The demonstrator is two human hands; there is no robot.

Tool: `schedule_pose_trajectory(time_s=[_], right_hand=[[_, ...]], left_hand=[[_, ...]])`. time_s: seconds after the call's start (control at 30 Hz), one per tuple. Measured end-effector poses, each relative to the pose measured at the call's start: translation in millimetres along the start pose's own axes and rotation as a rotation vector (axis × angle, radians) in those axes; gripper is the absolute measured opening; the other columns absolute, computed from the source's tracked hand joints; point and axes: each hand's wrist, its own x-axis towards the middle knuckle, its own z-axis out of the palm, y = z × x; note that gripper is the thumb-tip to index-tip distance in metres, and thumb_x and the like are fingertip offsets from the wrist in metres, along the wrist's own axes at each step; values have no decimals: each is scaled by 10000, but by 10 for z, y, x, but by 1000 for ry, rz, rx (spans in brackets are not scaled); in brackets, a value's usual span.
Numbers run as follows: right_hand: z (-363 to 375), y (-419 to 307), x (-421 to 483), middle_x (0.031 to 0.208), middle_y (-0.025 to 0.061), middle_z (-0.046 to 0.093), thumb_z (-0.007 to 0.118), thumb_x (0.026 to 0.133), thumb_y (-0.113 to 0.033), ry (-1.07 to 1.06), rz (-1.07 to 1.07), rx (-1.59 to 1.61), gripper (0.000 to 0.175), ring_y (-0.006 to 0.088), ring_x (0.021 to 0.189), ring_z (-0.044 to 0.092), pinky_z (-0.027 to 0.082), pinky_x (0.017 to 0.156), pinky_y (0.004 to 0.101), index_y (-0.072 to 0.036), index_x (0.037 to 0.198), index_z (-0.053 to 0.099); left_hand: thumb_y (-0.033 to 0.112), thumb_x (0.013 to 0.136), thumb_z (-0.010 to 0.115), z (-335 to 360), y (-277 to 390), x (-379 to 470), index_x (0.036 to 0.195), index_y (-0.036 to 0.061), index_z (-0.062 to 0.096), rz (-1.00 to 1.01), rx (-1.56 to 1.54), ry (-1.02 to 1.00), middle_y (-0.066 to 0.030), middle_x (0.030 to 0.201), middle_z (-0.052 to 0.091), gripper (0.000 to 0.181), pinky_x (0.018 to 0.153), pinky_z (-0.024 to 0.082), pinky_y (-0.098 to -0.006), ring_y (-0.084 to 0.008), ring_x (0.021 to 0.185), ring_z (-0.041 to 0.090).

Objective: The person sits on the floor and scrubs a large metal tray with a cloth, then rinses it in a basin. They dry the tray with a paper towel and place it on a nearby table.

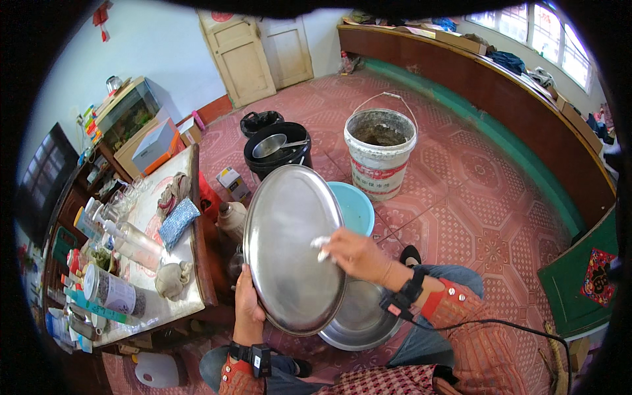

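Observation:
A large oval-looking metal tray [291,237] is held up and tilted in front of me, its shiny flat face towards me. My left hand [248,296] grips its lower left rim, with the fingers hidden behind it. Pinched in the fingers of my right hand [363,256] is a crumpled white wad [322,246], perhaps cloth or tissue, against or just over the tray's face at its right side. Beneath the tray stands a round metal basin [365,316], partly covered by it. Behind the tray a light blue plastic basin [354,207] shows in part.
A black bucket [279,160] holding a metal ladle [270,145] and a white bucket [380,168] with a wire handle stand ahead on the tiled floor. At left, a table [192,296] carries a pump bottle [133,242], a jar [116,291] and a blue packet [178,223]. A cable [493,322] runs from my right wrist.

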Motion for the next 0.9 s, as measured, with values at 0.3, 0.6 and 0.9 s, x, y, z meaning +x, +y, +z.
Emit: schedule_pose_trajectory(time_s=[0.3,0.6,0.9], right_hand=[[-444,499,503,952,133,579,590,861,9,493,210,-195,173,300,899,593,485,764,374,-14,1021,649],[-412,665,458,917,142,600,543,910,-38,426,244,-211,163,319,847,599,478,767,392,-3,1027,650],[-214,1092,254,816,138,648,542,921,-119,531,677,-29,175,258,711,616,478,635,348,16,978,638]], left_hand=[[355,1038,446,71,-149,-73,1140,31,620,-61,252,-138,-59,1008,687,381,759,534,-305,-148,840,645],[316,1033,488,167,-152,-266,892,52,635,111,469,-269,56,740,568,333,562,385,-210,-25,635,466],[319,1038,474,232,-147,-338,807,71,584,251,537,-214,64,595,473,356,396,288,-211,-26,448,374]])
